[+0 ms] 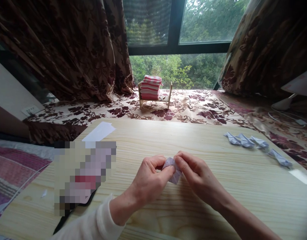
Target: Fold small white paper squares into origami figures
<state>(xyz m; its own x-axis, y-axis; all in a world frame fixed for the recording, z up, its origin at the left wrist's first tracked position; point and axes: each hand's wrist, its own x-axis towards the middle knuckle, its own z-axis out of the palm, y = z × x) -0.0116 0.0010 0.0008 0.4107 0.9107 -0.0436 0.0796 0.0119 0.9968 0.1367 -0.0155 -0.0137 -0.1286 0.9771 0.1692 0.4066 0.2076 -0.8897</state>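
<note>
Between my two hands, over the middle of the wooden table [153, 203], is a small piece of folded white paper [175, 177]. My left hand [149, 181] pinches its left side, with the thumb lying across the front. On the upper right side, my right hand [197, 173] grips the same paper between thumb and fingers. Part of the paper is covered by the fingertips. Several folded paper figures [245, 141] of white paper lie in a slanting row at the table's right side.
White paper strips [99, 131] lie at the table's back left, beside a pixelated object [85, 180] with a dark edge. A white paper piece [301, 176] rests near the right edge. Beyond the table, a small wooden rack [154, 99] holds folded striped cloths [150, 87].
</note>
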